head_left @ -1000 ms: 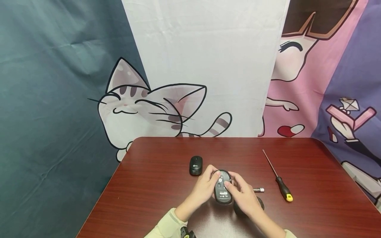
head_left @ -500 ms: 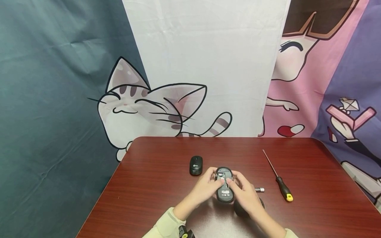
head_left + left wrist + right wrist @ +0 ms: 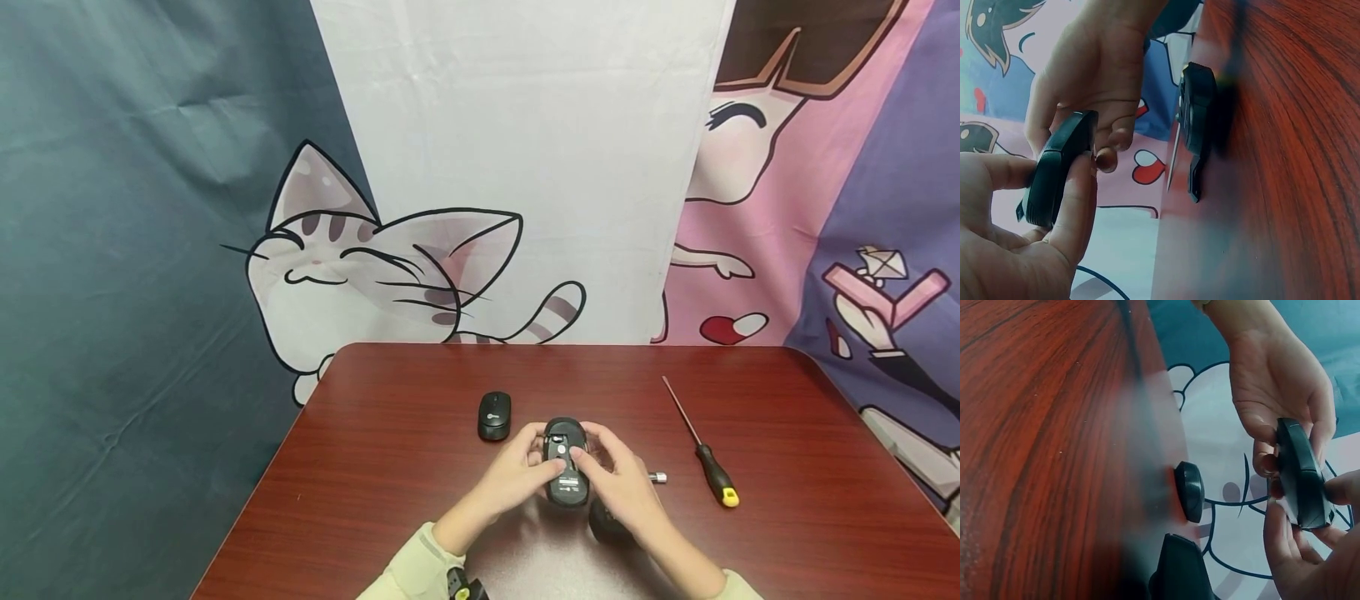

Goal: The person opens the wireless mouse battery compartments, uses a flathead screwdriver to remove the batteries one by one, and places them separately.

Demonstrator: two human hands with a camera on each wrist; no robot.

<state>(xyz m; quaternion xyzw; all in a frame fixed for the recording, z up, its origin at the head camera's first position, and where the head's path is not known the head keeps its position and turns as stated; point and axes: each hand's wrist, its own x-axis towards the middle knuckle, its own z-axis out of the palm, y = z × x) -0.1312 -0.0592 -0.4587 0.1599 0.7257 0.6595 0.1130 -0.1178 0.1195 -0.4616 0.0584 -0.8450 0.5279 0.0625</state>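
Both hands hold a black computer mouse (image 3: 567, 490) above the table, its underside with a pale label turned up in the head view. My left hand (image 3: 516, 473) grips its left side, with the thumb on the underside. From the right, my right hand (image 3: 621, 483) grips the other side, its thumb also pressing the underside. A dark recess shows near the mouse's far end. Seen edge-on in the left wrist view, the mouse (image 3: 1054, 178) sits between the fingers and thumb of the left hand. Below the right wrist lies a black rounded piece (image 3: 606, 522), partly hidden.
A second black mouse (image 3: 494, 416) stands farther back, left of the hands. To the right lies a screwdriver (image 3: 712, 473) with a black and yellow handle. A small silver-ended cylinder (image 3: 658, 477) pokes out beside the right hand. All rest on the reddish-brown table (image 3: 390, 433).
The held mouse has turned a little and moved slightly away from the person. My left thumb has slid from its far end toward the label, leaving the recess there in sight.
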